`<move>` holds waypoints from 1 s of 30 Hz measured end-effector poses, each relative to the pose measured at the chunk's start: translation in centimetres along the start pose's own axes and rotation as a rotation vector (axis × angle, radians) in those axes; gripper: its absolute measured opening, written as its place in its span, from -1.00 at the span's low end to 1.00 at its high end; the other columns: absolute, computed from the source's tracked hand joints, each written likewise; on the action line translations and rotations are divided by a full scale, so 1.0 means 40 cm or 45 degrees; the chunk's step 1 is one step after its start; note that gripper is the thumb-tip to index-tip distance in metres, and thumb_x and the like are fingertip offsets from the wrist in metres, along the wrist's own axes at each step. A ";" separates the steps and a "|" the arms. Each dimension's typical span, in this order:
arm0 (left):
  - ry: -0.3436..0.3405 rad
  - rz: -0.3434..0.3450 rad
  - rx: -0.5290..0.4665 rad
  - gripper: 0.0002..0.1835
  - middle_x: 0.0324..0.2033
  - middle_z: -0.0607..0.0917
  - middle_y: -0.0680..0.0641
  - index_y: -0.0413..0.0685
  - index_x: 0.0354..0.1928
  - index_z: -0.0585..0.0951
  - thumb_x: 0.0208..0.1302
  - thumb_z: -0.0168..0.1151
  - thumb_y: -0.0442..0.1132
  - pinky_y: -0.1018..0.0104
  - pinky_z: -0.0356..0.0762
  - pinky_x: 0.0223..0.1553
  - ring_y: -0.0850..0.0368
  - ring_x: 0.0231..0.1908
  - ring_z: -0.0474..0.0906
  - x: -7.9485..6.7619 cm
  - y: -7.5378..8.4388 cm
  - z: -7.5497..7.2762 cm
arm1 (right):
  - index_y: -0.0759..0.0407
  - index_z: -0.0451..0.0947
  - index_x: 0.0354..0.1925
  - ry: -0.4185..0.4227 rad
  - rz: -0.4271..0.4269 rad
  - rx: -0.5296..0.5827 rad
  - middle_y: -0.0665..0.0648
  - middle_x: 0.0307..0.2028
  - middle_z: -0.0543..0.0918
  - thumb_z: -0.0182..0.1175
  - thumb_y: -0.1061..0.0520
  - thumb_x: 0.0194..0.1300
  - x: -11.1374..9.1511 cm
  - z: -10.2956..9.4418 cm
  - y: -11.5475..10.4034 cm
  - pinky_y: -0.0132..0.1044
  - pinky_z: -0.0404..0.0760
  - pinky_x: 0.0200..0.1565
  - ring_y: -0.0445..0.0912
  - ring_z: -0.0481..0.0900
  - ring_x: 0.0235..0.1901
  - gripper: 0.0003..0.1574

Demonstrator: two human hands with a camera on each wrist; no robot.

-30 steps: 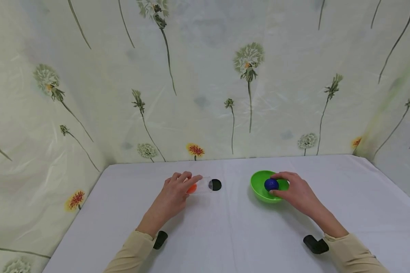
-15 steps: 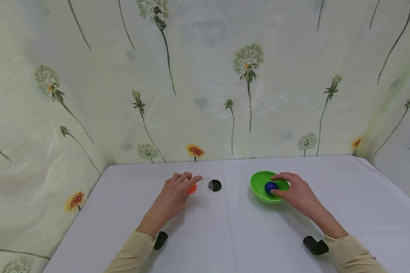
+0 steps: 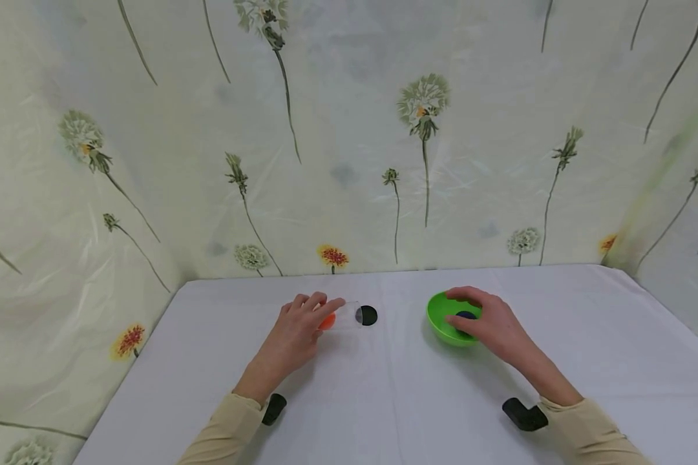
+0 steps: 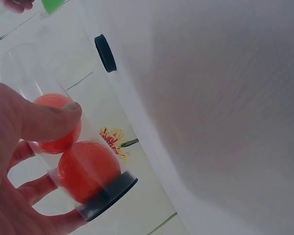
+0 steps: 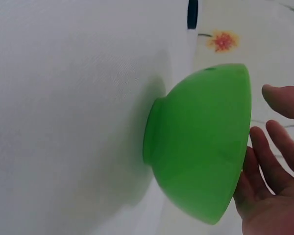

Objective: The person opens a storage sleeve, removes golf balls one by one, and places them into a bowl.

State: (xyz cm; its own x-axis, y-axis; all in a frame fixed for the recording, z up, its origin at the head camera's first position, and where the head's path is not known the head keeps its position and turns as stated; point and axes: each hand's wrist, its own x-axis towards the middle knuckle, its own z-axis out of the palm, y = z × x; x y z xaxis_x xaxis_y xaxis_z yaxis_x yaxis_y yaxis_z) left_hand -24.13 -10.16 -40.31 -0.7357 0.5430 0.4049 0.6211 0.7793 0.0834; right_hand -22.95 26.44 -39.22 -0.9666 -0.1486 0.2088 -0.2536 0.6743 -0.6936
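My left hand (image 3: 295, 332) grips a clear plastic tube (image 4: 27, 68), held tilted over the white table. Inside it, two orange-red balls (image 4: 90, 171) sit one against the other, the lower one at the dark end cap (image 4: 110, 197). My right hand (image 3: 497, 326) is over the right side of a green bowl (image 3: 441, 313), thumb and fingers spread apart. A dark blue ball (image 3: 466, 315) rests in that bowl, partly hidden by the thumb. From the right wrist view, the fingers (image 5: 272, 166) are at the bowl's rim and hold nothing.
A round black lid (image 3: 370, 316) lies on the white tablecloth (image 3: 395, 394) between tube and bowl. Behind the table hangs a flower-print sheet (image 3: 349, 129). Black wrist devices (image 3: 525, 414) show beside both sleeves.
The right hand lowered the blue ball into the bowl and let go of it. Its fingers spread, and the hand shifted slightly left. The left hand keeps still with the tube.
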 end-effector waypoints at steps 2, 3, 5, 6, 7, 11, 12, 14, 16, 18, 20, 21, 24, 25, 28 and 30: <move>-0.006 -0.004 0.004 -0.25 0.04 0.48 0.03 0.26 0.31 0.43 0.11 0.38 -0.49 -0.04 0.45 -0.01 -0.01 0.02 0.40 0.000 0.002 -0.003 | 0.16 0.51 0.21 -0.001 -0.021 0.059 0.24 0.13 0.56 0.37 0.01 0.26 0.003 0.011 -0.011 0.09 0.46 0.06 0.24 0.48 0.14 -0.40; -0.008 -0.005 0.005 -0.25 0.04 0.48 0.03 0.27 0.31 0.43 0.11 0.38 -0.48 -0.04 0.45 -0.01 -0.01 0.02 0.40 0.000 0.003 -0.004 | 0.16 0.51 0.20 -0.002 -0.028 0.085 0.23 0.12 0.57 0.36 0.03 0.26 0.005 0.017 -0.017 0.08 0.48 0.05 0.24 0.50 0.12 -0.41; -0.010 -0.003 0.004 -0.25 0.04 0.49 0.03 0.26 0.30 0.43 0.11 0.39 -0.48 -0.04 0.45 -0.02 -0.01 0.02 0.41 0.000 0.004 -0.006 | 0.14 0.52 0.20 -0.001 -0.036 0.126 0.21 0.11 0.58 0.36 0.04 0.26 0.008 0.028 -0.030 0.05 0.51 0.04 0.23 0.53 0.09 -0.43; -0.010 -0.002 0.006 -0.25 0.04 0.49 0.03 0.26 0.30 0.43 0.11 0.39 -0.48 -0.04 0.45 -0.02 -0.01 0.02 0.41 -0.001 0.004 -0.007 | 0.14 0.52 0.19 0.001 -0.048 0.145 0.21 0.11 0.58 0.36 0.05 0.26 0.009 0.033 -0.036 0.06 0.51 0.04 0.22 0.53 0.09 -0.44; -0.010 -0.001 0.008 -0.25 0.04 0.49 0.03 0.26 0.30 0.43 0.11 0.39 -0.47 -0.04 0.45 -0.01 -0.01 0.02 0.41 -0.001 0.005 -0.007 | 0.14 0.52 0.19 -0.001 -0.059 0.162 0.20 0.11 0.59 0.35 0.05 0.27 0.010 0.038 -0.043 0.06 0.51 0.06 0.20 0.53 0.09 -0.45; -0.001 0.006 0.024 -0.25 0.04 0.49 0.04 0.27 0.31 0.43 0.10 0.40 -0.47 -0.03 0.45 -0.01 -0.01 0.02 0.41 -0.001 0.005 -0.006 | 0.09 0.53 0.17 -0.002 -0.083 0.208 0.12 0.09 0.59 0.37 0.02 0.25 0.017 0.056 -0.061 0.00 0.53 0.08 0.12 0.56 0.07 -0.46; 0.001 0.007 0.029 -0.24 0.04 0.49 0.04 0.28 0.31 0.43 0.10 0.40 -0.47 -0.03 0.45 -0.01 -0.01 0.02 0.41 0.000 0.005 -0.006 | 0.07 0.53 0.17 -0.004 -0.079 0.216 0.10 0.09 0.60 0.38 0.01 0.25 0.017 0.060 -0.065 -0.04 0.54 0.06 0.09 0.58 0.06 -0.45; 0.008 0.011 0.031 -0.25 0.03 0.49 0.04 0.27 0.30 0.43 0.10 0.40 -0.47 -0.04 0.44 -0.02 -0.02 0.02 0.41 0.000 0.004 -0.005 | 0.05 0.54 0.16 -0.004 -0.074 0.224 0.07 0.08 0.60 0.39 0.00 0.23 0.019 0.067 -0.072 -0.11 0.56 0.04 0.06 0.60 0.04 -0.45; 0.008 0.007 0.037 -0.24 0.03 0.48 0.04 0.28 0.30 0.43 0.09 0.40 -0.46 -0.04 0.45 -0.02 -0.02 0.02 0.41 0.000 0.004 -0.004 | 0.08 0.54 0.16 -0.003 -0.091 0.232 0.07 0.07 0.61 0.39 0.01 0.23 0.020 0.075 -0.079 -0.14 0.58 0.03 0.04 0.60 0.03 -0.45; 0.008 0.003 0.034 -0.25 0.03 0.49 0.04 0.28 0.30 0.44 0.10 0.41 -0.46 -0.04 0.44 -0.02 -0.01 0.02 0.41 -0.002 0.004 -0.003 | 0.14 0.54 0.16 -0.004 -0.114 0.251 0.09 0.06 0.62 0.40 0.04 0.23 0.022 0.084 -0.085 -0.12 0.58 0.04 0.03 0.60 0.02 -0.45; 0.005 -0.002 0.038 -0.24 0.03 0.49 0.05 0.29 0.31 0.44 0.10 0.41 -0.46 -0.04 0.45 -0.02 -0.01 0.02 0.41 -0.003 0.004 -0.003 | 0.20 0.54 0.15 -0.013 -0.138 0.270 0.12 0.05 0.62 0.39 0.07 0.23 0.025 0.094 -0.091 -0.06 0.56 0.06 0.03 0.58 0.03 -0.45; 0.007 -0.004 0.040 -0.24 0.03 0.49 0.05 0.29 0.31 0.44 0.10 0.41 -0.46 -0.04 0.45 -0.02 -0.01 0.02 0.41 -0.003 0.003 -0.002 | 0.20 0.54 0.15 -0.019 -0.141 0.272 0.12 0.05 0.63 0.39 0.07 0.23 0.027 0.099 -0.094 -0.05 0.56 0.06 0.03 0.58 0.03 -0.45; 0.012 -0.003 0.046 -0.25 0.03 0.49 0.04 0.29 0.30 0.44 0.09 0.41 -0.46 -0.04 0.45 -0.03 -0.02 0.02 0.41 -0.005 0.003 -0.003 | 0.17 0.54 0.15 -0.047 -0.142 0.281 0.11 0.06 0.62 0.39 0.07 0.24 0.029 0.112 -0.105 -0.01 0.54 0.07 0.06 0.58 0.04 -0.46; 0.013 -0.003 0.048 -0.25 0.03 0.49 0.04 0.29 0.30 0.44 0.09 0.40 -0.46 -0.04 0.45 -0.03 -0.02 0.02 0.41 -0.005 0.003 -0.003 | 0.14 0.54 0.15 -0.059 -0.134 0.283 0.09 0.06 0.61 0.39 0.05 0.23 0.030 0.115 -0.109 -0.01 0.54 0.08 0.08 0.57 0.05 -0.46; 0.025 0.000 0.046 -0.25 0.03 0.49 0.03 0.28 0.29 0.45 0.09 0.40 -0.47 -0.04 0.44 -0.03 -0.02 0.02 0.41 -0.007 0.003 -0.004 | 0.12 0.53 0.16 -0.092 -0.115 0.301 0.09 0.08 0.60 0.39 0.05 0.23 0.032 0.127 -0.122 0.00 0.53 0.09 0.14 0.56 0.07 -0.45; 0.034 0.001 0.044 -0.26 0.03 0.49 0.03 0.28 0.29 0.45 0.09 0.40 -0.48 -0.04 0.44 -0.03 -0.02 0.02 0.41 -0.009 0.003 -0.005 | 0.11 0.52 0.17 -0.109 -0.098 0.308 0.08 0.09 0.59 0.39 0.04 0.23 0.034 0.134 -0.129 -0.03 0.53 0.09 0.16 0.55 0.08 -0.44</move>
State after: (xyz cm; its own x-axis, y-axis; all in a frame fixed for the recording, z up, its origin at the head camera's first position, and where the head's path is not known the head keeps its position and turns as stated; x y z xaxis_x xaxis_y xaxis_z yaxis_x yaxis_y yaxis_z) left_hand -23.74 -10.33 -40.25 -0.7273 0.5354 0.4294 0.6118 0.7893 0.0520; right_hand -23.15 18.88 -39.06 -0.9412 -0.2605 0.2153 -0.3181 0.4675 -0.8248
